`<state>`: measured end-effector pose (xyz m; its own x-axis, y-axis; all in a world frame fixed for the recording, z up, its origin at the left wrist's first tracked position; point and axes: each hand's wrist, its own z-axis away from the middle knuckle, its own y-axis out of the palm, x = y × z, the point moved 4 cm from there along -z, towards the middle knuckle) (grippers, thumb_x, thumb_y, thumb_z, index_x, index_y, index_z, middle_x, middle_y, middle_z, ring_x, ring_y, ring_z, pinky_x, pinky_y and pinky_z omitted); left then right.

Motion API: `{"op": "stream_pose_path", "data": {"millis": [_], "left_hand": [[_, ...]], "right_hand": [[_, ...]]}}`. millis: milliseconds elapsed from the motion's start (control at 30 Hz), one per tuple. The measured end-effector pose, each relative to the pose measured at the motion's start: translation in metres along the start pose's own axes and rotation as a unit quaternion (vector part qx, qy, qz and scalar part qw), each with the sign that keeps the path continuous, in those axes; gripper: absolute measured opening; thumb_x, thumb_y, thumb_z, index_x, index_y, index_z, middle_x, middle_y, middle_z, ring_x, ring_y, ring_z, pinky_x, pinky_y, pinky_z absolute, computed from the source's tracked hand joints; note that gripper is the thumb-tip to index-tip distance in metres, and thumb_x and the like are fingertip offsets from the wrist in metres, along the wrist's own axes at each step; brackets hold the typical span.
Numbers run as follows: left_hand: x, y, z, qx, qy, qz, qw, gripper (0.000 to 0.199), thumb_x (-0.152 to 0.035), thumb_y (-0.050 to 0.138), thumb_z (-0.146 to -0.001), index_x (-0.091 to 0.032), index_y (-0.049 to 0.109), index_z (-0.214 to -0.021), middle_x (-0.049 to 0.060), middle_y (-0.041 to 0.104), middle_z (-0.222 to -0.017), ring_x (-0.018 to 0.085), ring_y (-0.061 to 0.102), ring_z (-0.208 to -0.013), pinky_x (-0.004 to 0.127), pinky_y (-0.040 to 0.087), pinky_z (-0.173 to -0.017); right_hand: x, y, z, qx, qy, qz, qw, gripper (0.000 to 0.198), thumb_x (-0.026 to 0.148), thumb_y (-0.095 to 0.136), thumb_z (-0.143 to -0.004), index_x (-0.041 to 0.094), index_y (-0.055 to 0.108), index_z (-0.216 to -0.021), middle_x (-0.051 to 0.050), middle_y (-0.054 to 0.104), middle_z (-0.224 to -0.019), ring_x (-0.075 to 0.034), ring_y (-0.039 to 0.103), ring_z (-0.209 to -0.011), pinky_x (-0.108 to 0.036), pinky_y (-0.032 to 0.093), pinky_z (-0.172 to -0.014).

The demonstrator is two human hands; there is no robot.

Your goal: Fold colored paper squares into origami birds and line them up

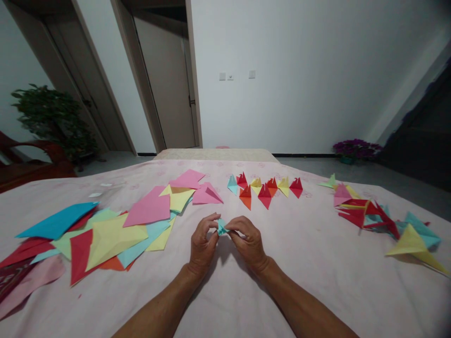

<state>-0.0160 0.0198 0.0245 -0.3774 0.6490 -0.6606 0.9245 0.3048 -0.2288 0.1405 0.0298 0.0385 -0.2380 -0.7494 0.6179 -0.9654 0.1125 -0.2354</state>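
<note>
Blue paper (221, 227) | left hand (204, 240), right hand (247, 240) pinch opposite sides | likely light, crisp, easily torn | best held gently by folded edges

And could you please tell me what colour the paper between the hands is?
The paper is light turquoise, seen in the head view.
</note>
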Motion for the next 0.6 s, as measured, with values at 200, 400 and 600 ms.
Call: {"op": "stream_pose_path", "data": {"millis": [200, 400, 600], "left_hand": [[-0.0067, -0.0018, -0.0009, -0.007, 0.040, -0.036, 0.999, 0.011, -0.013, 0.059, -0.087, -0.022, 0.061, -0.091, 0.007, 0.067, -0.110, 0.022, 0.062, -0.107, 0.040, 0.051, -0.092], [-0.0093, -0.0035, -0.0019, -0.013, 0.063, -0.058, 0.996, 0.011, -0.013, 0.059, -0.087, -0.022, 0.061, -0.093, 0.007, 0.066, -0.105, 0.022, 0.062, -0.103, 0.040, 0.051, -0.089], [-0.0081, -0.0044, -0.0018, -0.020, 0.078, -0.079, 0.994, 0.013, -0.012, 0.060, -0.085, -0.023, 0.063, -0.092, 0.005, 0.065, -0.099, 0.022, 0.061, -0.098, 0.043, 0.049, -0.091]], "right_hand": [[0.0006, -0.0041, -0.0002, 0.017, -0.032, 0.021, 0.999, 0.018, 0.012, 0.064, -0.086, 0.026, 0.073, -0.092, -0.003, 0.064, -0.085, -0.017, 0.061, -0.081, -0.030, 0.050, -0.071], [0.0031, -0.0049, -0.0009, 0.014, -0.058, 0.051, 0.997, 0.014, 0.012, 0.064, -0.086, 0.024, 0.070, -0.089, -0.003, 0.064, -0.080, -0.017, 0.059, -0.077, -0.031, 0.047, -0.070], [0.0042, -0.0049, -0.0007, 0.015, -0.064, 0.045, 0.997, 0.011, 0.012, 0.064, -0.085, 0.023, 0.067, -0.084, -0.002, 0.065, -0.077, -0.016, 0.059, -0.074, -0.030, 0.047, -0.069]]}}
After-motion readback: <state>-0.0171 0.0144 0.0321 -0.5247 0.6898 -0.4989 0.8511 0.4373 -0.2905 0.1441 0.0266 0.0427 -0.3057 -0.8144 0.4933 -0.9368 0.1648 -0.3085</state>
